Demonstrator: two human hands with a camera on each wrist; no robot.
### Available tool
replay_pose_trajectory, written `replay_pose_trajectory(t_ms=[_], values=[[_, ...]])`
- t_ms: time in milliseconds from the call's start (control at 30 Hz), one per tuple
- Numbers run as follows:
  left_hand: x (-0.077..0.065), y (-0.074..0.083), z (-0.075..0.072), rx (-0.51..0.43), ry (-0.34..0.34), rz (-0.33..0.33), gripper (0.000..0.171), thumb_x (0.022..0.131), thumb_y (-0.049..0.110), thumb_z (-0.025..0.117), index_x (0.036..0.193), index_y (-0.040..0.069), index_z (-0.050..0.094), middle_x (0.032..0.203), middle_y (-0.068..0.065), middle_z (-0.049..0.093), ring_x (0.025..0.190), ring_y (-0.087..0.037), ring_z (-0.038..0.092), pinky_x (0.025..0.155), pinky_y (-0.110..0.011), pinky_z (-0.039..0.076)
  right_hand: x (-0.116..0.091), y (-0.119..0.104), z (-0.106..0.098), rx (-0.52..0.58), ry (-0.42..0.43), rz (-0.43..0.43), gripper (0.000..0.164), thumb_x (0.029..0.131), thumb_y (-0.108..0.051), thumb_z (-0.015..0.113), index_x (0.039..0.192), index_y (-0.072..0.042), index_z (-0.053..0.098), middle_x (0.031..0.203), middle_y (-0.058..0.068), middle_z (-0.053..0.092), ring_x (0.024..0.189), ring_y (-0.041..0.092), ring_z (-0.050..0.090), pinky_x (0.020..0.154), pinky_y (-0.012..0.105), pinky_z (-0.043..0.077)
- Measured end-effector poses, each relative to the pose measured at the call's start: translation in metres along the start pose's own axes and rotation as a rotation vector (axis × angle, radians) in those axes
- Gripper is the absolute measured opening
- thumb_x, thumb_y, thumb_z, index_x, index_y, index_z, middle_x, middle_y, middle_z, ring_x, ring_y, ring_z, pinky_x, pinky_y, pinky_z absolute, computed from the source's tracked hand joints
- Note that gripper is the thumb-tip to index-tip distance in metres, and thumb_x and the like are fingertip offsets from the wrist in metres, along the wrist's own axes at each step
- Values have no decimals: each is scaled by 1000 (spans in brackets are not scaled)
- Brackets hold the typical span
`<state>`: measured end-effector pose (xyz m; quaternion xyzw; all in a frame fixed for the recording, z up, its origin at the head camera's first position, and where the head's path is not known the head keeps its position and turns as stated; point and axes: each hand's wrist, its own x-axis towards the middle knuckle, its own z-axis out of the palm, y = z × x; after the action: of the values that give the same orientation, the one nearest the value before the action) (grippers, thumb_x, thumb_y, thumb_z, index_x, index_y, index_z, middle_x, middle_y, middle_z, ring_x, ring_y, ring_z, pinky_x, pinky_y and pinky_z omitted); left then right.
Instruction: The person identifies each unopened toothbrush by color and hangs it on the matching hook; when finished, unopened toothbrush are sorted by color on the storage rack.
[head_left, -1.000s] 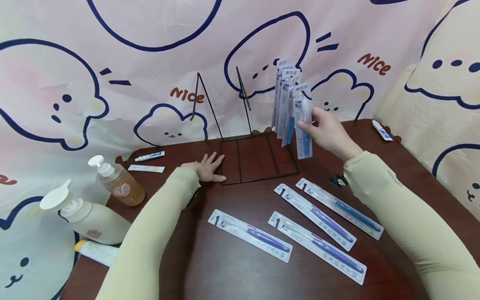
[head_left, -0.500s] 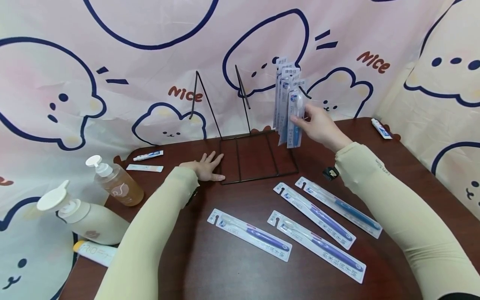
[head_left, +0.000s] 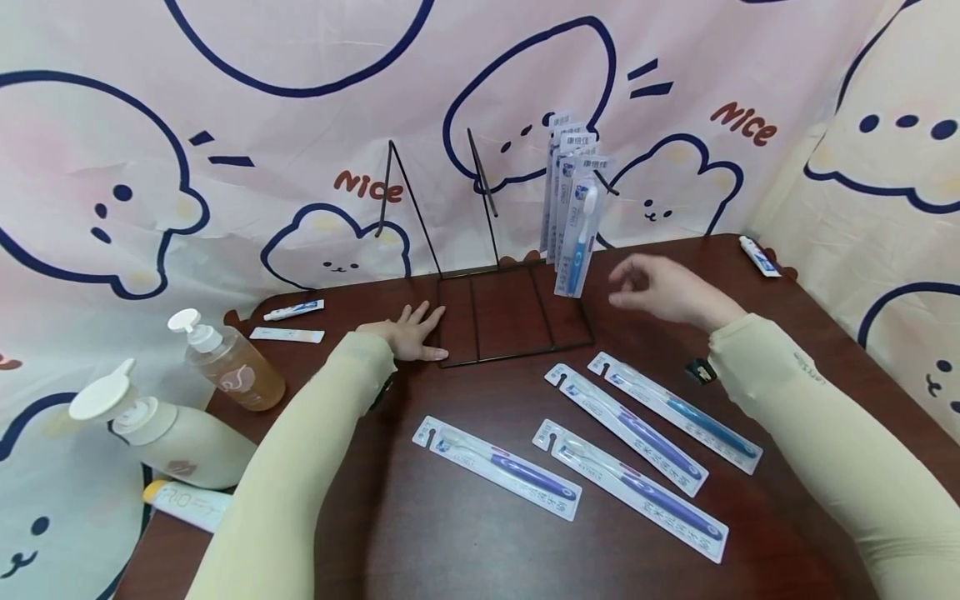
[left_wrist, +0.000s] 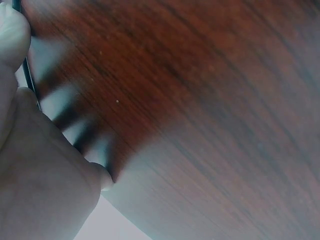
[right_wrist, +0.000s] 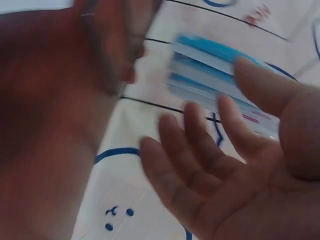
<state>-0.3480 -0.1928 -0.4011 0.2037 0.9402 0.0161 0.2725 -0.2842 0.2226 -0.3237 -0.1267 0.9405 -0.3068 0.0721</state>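
Observation:
My left hand (head_left: 411, 335) rests with spread fingers on the left side of the black wire rack's base (head_left: 477, 333). In the left wrist view its fingers lie over a dark wire at the left edge. Several packaged toothbrushes (head_left: 577, 242) hang one behind another from the rack's right arm, the front one with a blue handle. Just right of them my right hand (head_left: 663, 287) is in the air, fingers loosely bent and holding nothing. The right wrist view shows this hand (right_wrist: 215, 165) below the blurred hanging packs (right_wrist: 215, 70).
Packaged toothbrushes with purple handles (head_left: 498, 468) and one with a blue handle (head_left: 678, 412) lie on the table (head_left: 435, 558). Pump bottles (head_left: 236, 367) and a yellow-capped tube (head_left: 187, 504) stand or lie left. Small toothpaste tubes (head_left: 294, 310) lie at the back left and far right.
My right hand has slid the front toothbrush pack back along the rack's arm, let go of it and moved right and down. The left hand stays put.

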Motion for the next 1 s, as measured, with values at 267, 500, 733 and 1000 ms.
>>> replay_pose_trajectory(t_ms=[267,500,733,1000], values=[[2,1,0,-9,-2,5,92,83,68,41,147,26,-11,152,-9,-17,136,-37,-12,101,-62,6,-51,29,41,-344,-130,22,52,78,-34,73,114,-1,58,99,12,60,84,24,56,69,44,47],[-1,1,-2,-2,-8,5,91,84,67,40,147,25,-12,151,-10,-17,135,-38,-12,101,-63,7,-83,35,52,-391,-89,69,57,69,-40,79,107,-1,60,93,11,61,74,21,54,65,43,47],[-3,-1,-3,-3,-1,8,92,84,67,41,147,24,-11,151,-11,-17,135,-38,-12,101,-63,5,-97,34,53,-378,-82,82,47,70,-28,80,104,-3,59,82,6,60,66,19,52,57,37,45],[-3,1,-3,-6,-8,12,92,84,67,40,147,25,-11,151,-10,-17,135,-37,-12,101,-62,5,-104,43,42,-348,-62,99,40,73,-23,78,101,-1,59,83,8,58,67,20,51,58,35,44]])
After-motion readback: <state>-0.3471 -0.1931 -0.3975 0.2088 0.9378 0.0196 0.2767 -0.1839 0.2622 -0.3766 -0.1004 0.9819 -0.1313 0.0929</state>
